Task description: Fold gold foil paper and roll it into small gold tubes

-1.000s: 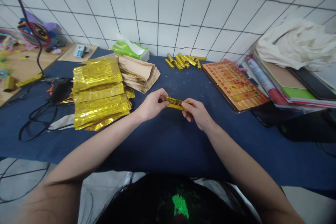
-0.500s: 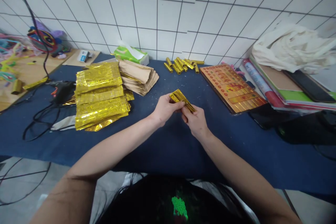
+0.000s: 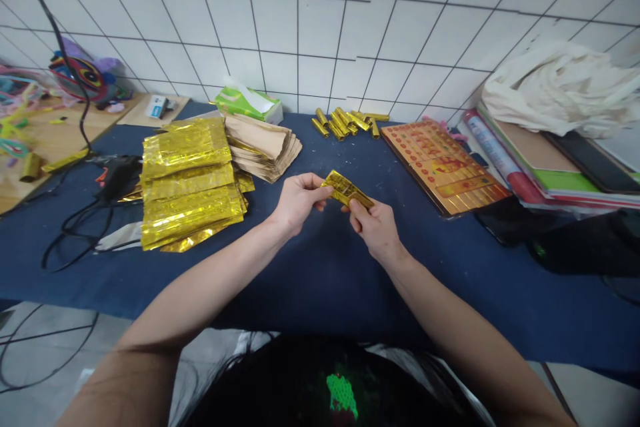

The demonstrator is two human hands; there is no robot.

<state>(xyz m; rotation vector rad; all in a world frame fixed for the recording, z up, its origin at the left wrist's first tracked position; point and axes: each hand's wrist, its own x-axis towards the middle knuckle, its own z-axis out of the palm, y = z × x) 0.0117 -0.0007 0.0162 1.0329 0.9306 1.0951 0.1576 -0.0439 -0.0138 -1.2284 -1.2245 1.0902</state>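
In the head view, the left hand point(image 3: 301, 202) pinches the left end of a shiny, folded gold foil strip point(image 3: 349, 189) between thumb and fingers; the right hand point(image 3: 375, 223), fingers curled, grips its right end. The strip slants between them over the middle of the blue cloth-covered desk point(image 3: 310, 280). Crinkled gold foil sheets point(image 3: 187, 190) lie toward the desk's left edge, short gold tubes point(image 3: 341, 121) near its far edge.
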